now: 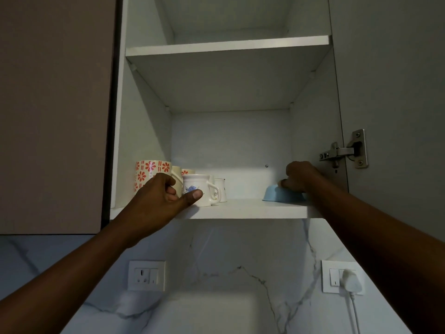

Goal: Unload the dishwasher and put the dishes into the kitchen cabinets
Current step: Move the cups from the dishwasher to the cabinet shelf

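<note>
On the bottom shelf (240, 208) my right hand (301, 175) grips the upturned blue bowl (279, 195) at its right end, while my left hand (163, 194) pinches the white mug (197, 189) at its left end, beside the floral mug (149, 174). I'd slide both well back from the shelf's edge before letting go.

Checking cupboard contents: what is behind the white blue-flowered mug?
Behind the white mug stand a cream mug, another orange-patterned rim, and a small white jug. Anything further back is covered.
</note>
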`<state>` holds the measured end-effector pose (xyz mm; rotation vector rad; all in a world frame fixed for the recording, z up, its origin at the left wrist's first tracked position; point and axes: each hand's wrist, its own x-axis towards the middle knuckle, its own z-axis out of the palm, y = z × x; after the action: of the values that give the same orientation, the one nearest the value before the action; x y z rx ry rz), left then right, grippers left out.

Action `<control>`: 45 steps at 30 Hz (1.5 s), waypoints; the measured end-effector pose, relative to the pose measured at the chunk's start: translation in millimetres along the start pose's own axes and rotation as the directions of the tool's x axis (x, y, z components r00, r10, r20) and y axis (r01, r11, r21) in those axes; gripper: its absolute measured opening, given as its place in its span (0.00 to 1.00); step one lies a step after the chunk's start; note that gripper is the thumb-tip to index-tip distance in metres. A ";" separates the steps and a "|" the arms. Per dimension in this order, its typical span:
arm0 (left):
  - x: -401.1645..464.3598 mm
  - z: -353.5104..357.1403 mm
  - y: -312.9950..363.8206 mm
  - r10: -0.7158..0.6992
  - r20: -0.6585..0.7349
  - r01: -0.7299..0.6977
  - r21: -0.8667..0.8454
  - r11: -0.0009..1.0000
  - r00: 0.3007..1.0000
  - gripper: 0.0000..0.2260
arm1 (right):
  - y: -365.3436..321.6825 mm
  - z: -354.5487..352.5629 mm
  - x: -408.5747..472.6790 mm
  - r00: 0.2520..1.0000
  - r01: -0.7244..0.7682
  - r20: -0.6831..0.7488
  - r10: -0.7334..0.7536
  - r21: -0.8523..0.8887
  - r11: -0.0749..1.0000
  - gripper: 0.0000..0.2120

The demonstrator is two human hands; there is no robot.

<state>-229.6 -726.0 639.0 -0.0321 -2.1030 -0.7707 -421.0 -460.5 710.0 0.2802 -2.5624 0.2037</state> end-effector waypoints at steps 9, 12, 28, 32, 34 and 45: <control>-0.4 4.7 -3.7 0.022 -0.061 -0.019 0.052 0.998 0.998 0.20 | 0.9 8.6 -1.1 0.988 0.141 0.086 -0.131 -0.112 0.984 0.19; -1.3 6.8 -3.9 0.013 -0.073 -0.009 0.053 0.999 0.997 0.20 | 0.5 9.8 -2.8 0.991 0.123 0.080 -0.112 -0.156 0.980 0.17; 1.9 4.9 -1.9 -0.055 -0.020 0.055 0.031 0.998 0.998 0.22 | -9.7 8.3 -0.7 0.982 0.123 0.166 -0.085 -0.230 0.965 0.24; -0.4 2.3 -1.4 -0.016 -0.002 0.016 0.035 0.999 1.000 0.22 | -9.8 5.6 -6.1 0.993 0.116 -0.001 -0.118 -0.177 0.977 0.17; -2.5 1.4 0.0 0.015 -0.009 -0.014 0.042 0.999 1.000 0.21 | -9.0 3.5 -12.1 0.972 0.151 -0.162 -0.172 -0.137 0.979 0.16; -36.4 -30.2 23.5 0.419 -0.078 -0.348 0.431 0.833 0.905 0.18 | -46.8 -15.3 -115.5 0.688 0.218 -0.666 -0.288 -0.189 0.957 0.05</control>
<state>-178.1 -714.1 636.9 -0.1549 -1.9641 -0.0782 -306.4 -484.5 664.7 0.4273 -1.7517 0.0576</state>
